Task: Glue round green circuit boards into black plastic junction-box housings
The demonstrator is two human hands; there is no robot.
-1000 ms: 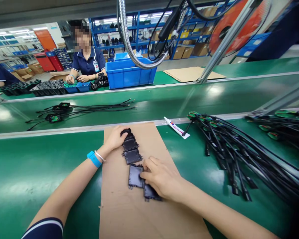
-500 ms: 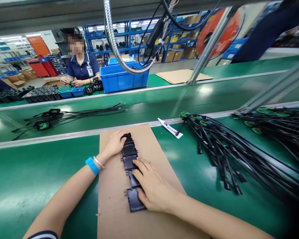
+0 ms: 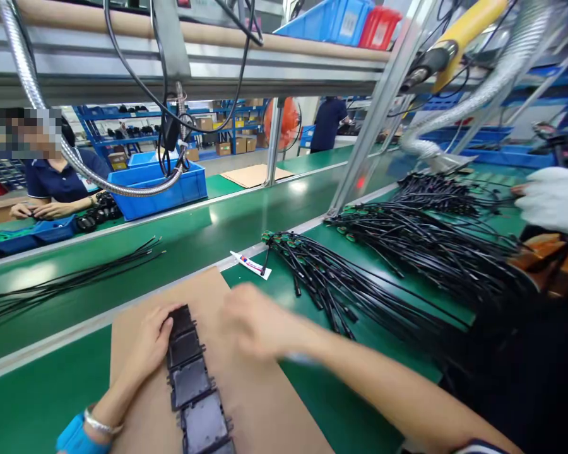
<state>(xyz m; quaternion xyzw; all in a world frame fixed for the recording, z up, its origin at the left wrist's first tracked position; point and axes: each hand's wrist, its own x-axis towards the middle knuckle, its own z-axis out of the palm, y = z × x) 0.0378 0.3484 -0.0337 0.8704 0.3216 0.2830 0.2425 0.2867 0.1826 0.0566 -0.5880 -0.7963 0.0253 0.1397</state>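
A row of several square black plastic housings lies on a sheet of brown cardboard, running from the far end down past the lower edge of view. My left hand, with fingers and thumb closed around the farthest housing, rests at the top of the row. Smeared by motion, my right hand is above the cardboard to the right of the row, apart from the housings; its fingers cannot be made out. Beyond it lies a white tube of glue or paste.
Bundles of black cables with green circuit boards spread to the right. More cables lie on the belt at left. Metal posts and a hanging flexible hose stand ahead. A co-worker sits across; a white-gloved hand is at right.
My right hand has lifted off the housings and moved away to the right. My left hand stays at the far end of the row. The view has swung to the right.
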